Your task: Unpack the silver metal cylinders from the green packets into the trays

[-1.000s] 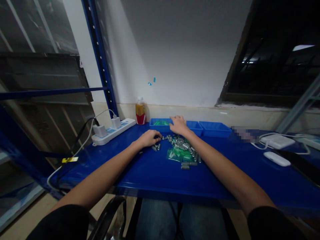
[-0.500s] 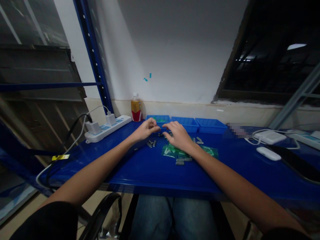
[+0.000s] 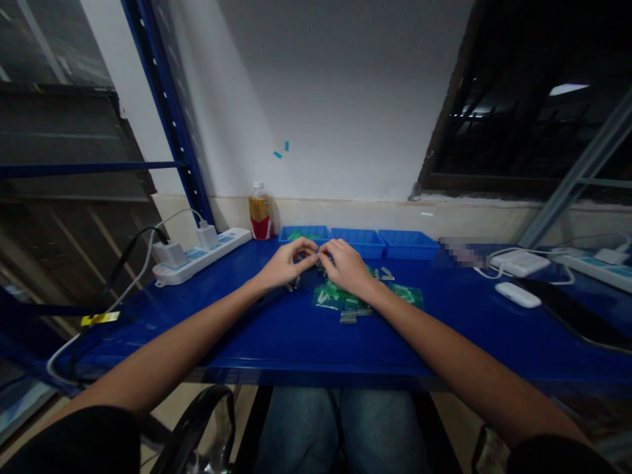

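Note:
My left hand [image 3: 289,264] and my right hand [image 3: 345,264] meet over the middle of the blue table, fingertips together. Both are pinched closed; whatever lies between the fingers is too small and hidden to make out. Beneath my right hand are green plastic packets [image 3: 328,297] with small pale pieces inside. Small metal pieces [image 3: 348,317] lie in front of the packets, and more metal pieces [image 3: 386,272] lie to the right of that hand. A few others sit under my left hand, partly covered.
Three blue trays line the wall: a left tray [image 3: 284,234] with green stuff inside, a middle tray [image 3: 372,247] and a right tray [image 3: 409,245]. A drink bottle [image 3: 260,214] and power strip [image 3: 197,257] stand left. An earbud case [image 3: 517,294] and black phone [image 3: 573,313] lie right.
My hands have come together; the gap between their fingertips has closed. The whole view has shifted slightly, so the table things appear a little further left.

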Demonstrator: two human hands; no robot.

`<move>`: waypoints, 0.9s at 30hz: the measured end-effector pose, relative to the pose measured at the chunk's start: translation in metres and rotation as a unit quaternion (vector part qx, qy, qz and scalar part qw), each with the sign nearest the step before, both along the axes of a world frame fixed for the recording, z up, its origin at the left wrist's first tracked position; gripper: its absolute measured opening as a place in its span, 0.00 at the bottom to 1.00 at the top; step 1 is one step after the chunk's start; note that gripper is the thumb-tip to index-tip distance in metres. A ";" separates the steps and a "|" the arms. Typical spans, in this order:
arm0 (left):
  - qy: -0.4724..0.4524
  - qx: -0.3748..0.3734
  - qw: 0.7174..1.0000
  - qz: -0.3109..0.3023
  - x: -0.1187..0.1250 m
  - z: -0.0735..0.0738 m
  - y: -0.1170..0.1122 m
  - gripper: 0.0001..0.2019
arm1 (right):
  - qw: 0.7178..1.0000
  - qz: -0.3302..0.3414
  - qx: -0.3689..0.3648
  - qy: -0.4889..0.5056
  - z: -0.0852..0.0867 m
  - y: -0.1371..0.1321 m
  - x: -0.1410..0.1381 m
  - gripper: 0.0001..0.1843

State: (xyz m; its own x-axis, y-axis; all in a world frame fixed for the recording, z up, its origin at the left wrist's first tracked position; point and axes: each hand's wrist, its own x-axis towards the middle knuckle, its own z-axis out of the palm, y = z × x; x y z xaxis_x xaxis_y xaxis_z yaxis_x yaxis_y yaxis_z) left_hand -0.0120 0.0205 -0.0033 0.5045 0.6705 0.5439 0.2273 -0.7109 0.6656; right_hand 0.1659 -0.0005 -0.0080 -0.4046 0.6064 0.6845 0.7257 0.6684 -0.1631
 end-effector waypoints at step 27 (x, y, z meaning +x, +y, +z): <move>0.241 0.041 0.964 0.101 -0.016 -0.021 0.033 0.14 | 0.974 -0.205 0.079 0.057 0.025 0.047 0.097 0.14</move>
State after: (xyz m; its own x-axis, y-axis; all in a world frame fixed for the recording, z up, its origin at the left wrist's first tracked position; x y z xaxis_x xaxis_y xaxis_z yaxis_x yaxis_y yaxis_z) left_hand -0.0278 0.0533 -0.0244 0.5754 0.7466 0.3339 0.6356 -0.6652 0.3919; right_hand 0.2626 0.0461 0.0167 -0.0664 0.5843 0.8088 0.9203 0.3491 -0.1767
